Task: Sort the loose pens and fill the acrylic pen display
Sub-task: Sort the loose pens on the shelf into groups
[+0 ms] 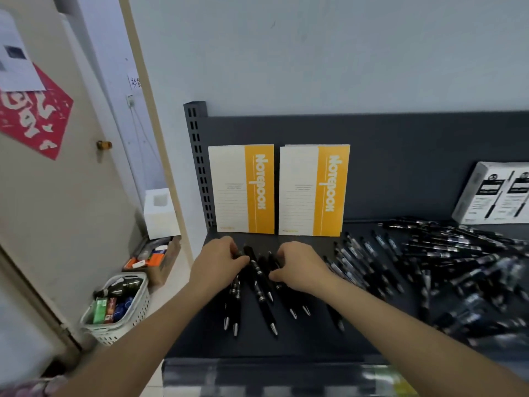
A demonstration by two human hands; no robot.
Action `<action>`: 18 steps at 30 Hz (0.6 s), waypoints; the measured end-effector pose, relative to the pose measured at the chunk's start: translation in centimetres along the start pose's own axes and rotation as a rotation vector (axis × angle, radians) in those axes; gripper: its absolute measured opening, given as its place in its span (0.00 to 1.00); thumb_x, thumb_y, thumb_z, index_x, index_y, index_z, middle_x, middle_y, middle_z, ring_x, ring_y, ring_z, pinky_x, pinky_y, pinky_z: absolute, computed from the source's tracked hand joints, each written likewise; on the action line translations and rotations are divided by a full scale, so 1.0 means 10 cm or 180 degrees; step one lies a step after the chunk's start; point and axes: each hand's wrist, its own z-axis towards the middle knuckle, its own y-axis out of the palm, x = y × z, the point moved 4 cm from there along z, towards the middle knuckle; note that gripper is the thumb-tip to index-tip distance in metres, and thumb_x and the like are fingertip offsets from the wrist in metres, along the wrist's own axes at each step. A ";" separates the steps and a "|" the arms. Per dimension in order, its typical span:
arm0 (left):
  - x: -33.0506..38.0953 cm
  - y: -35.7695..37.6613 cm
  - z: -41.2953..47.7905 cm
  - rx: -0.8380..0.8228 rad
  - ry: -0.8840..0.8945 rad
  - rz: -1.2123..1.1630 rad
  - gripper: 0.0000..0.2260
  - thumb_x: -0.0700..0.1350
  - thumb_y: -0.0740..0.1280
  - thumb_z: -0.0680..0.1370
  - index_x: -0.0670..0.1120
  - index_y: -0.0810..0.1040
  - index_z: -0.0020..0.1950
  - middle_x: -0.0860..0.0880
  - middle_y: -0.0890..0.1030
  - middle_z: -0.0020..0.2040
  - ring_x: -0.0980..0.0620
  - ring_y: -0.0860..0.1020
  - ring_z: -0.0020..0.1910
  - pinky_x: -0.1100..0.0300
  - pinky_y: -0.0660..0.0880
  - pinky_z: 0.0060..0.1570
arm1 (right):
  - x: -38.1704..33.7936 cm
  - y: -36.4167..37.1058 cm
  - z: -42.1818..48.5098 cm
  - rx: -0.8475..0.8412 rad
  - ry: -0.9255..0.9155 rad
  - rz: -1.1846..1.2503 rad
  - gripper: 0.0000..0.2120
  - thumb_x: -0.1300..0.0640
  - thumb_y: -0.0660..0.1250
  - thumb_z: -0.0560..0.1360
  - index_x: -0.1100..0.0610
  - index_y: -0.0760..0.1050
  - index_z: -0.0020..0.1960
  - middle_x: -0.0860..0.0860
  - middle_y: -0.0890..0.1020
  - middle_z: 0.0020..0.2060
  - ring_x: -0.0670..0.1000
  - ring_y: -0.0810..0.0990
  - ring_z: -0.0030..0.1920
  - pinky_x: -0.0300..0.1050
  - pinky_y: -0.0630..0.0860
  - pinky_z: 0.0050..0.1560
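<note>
A small group of black pens with silver tips [262, 285] lies on the dark shelf [309, 339], tips pointing toward me. My left hand [219, 263] curls its fingers round the upper ends of the left pens. On the right side of the group, my right hand [300, 267] has its fingers and thumb curled over the pens there. A large loose heap of black and clear pens [446, 262] spreads across the shelf to the right. No acrylic display is visible.
Two yellow-and-white notebooks [243, 190] [315, 190] lean against the shelf's back panel. A white pen box [495, 193] stands at the far right. Left of the shelf on the floor sit a white basket [120, 308] and a cardboard box [154, 259], beside a door.
</note>
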 end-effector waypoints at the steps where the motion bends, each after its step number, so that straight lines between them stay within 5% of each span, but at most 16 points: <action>1: -0.01 0.01 -0.01 0.0013 0.0014 -0.0020 0.13 0.54 0.69 0.73 0.47 0.75 0.50 0.51 0.77 0.48 0.54 0.73 0.44 0.63 0.64 0.36 | 0.02 -0.01 -0.02 -0.0028 -0.0014 -0.0066 0.12 0.52 0.70 0.73 0.60 0.75 0.49 0.53 0.79 0.44 0.52 0.77 0.42 0.44 0.73 0.39; 8: 0.03 0.08 -0.14 -0.0053 0.0006 -0.0141 0.18 0.55 0.68 0.74 0.47 0.73 0.59 0.48 0.74 0.54 0.53 0.71 0.49 0.61 0.66 0.44 | -0.09 0.11 -0.17 -0.0298 -0.0212 0.0156 0.09 0.56 0.68 0.75 0.59 0.73 0.39 0.50 0.73 0.33 0.47 0.72 0.32 0.38 0.66 0.29; 11: 0.01 0.08 -0.15 -0.0001 -0.0019 -0.0179 0.18 0.54 0.68 0.74 0.47 0.73 0.59 0.46 0.74 0.55 0.52 0.70 0.50 0.61 0.66 0.46 | -0.11 0.12 -0.22 -0.0348 -0.0321 0.0265 0.09 0.56 0.68 0.75 0.59 0.73 0.38 0.51 0.75 0.34 0.49 0.74 0.34 0.39 0.69 0.30; 14: 0.00 0.07 -0.20 0.0044 -0.0029 -0.0188 0.18 0.53 0.68 0.74 0.46 0.73 0.61 0.46 0.74 0.56 0.53 0.67 0.49 0.61 0.63 0.46 | -0.06 0.11 -0.27 -0.0408 -0.0318 0.0418 0.10 0.56 0.69 0.75 0.60 0.75 0.37 0.55 0.78 0.38 0.56 0.81 0.42 0.48 0.78 0.42; 18: -0.02 0.11 -0.24 -0.0065 -0.0023 -0.0256 0.20 0.52 0.68 0.75 0.47 0.72 0.65 0.45 0.73 0.60 0.47 0.70 0.60 0.60 0.64 0.53 | -0.08 0.14 -0.28 -0.0468 -0.0343 0.0171 0.12 0.57 0.70 0.73 0.60 0.72 0.35 0.53 0.75 0.35 0.51 0.74 0.36 0.42 0.71 0.34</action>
